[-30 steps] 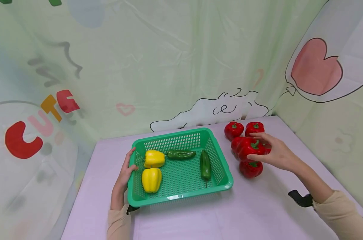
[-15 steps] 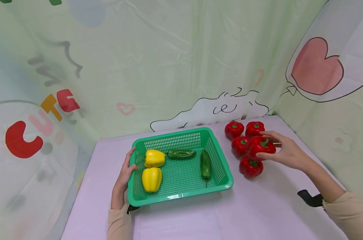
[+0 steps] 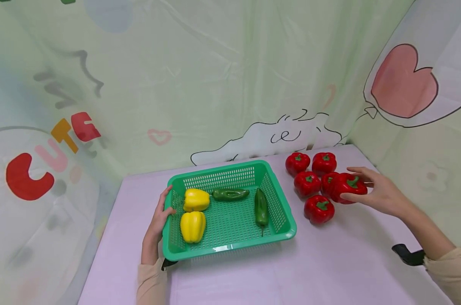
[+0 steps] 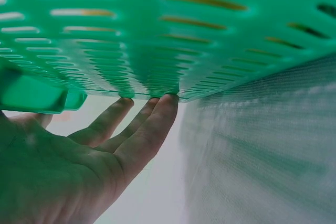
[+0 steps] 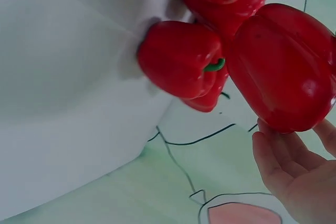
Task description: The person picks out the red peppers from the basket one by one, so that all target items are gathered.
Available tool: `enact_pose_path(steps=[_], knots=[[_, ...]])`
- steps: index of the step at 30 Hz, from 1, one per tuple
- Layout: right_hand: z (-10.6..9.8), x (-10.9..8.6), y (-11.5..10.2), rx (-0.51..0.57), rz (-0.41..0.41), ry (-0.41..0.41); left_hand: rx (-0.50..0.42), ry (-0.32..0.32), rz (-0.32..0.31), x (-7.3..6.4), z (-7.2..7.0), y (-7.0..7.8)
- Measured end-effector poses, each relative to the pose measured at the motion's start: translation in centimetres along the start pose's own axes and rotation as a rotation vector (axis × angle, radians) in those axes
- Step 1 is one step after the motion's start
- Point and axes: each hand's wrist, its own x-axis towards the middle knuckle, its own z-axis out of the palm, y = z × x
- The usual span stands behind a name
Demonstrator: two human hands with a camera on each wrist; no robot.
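My left hand (image 3: 156,220) grips the left rim of a green plastic basket (image 3: 230,250), thumb over the edge. In the left wrist view its fingertips touch the slotted outside of the basket. Two yellow bell peppers (image 3: 193,227) lie at the basket's left, with one green chili pepper (image 3: 230,194) at the back and another green chili pepper (image 3: 260,207) at the right. My right hand (image 3: 380,192) holds a red bell pepper (image 3: 344,188) between thumb and fingers, in front of another red bell pepper (image 3: 327,181) that it partly hides.
Right of the basket, more red bell peppers stand close together: one at the front (image 3: 319,209), one in the middle (image 3: 307,184) and two at the back (image 3: 297,164). A printed curtain (image 3: 215,106) hangs behind the pale purple table (image 3: 245,279).
My right hand has moved right with the red bell pepper, away from the middle of the group, uncovering peppers behind it. My left hand and the basket have stayed in place.
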Motion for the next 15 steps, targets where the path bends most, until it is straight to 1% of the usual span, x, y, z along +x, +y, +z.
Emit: enact_pose_path(steps=[9, 15], knots=[[-0.2, -0.1, 1.3, -0.002, 0.024, 0.000, 0.009, 0.007, 0.006, 0.2, 0.0, 0.3], [0.5, -0.4, 2.6, -0.002, 0.032, -0.024, 0.017, 0.007, -0.009, 0.0, 0.0, 0.2]])
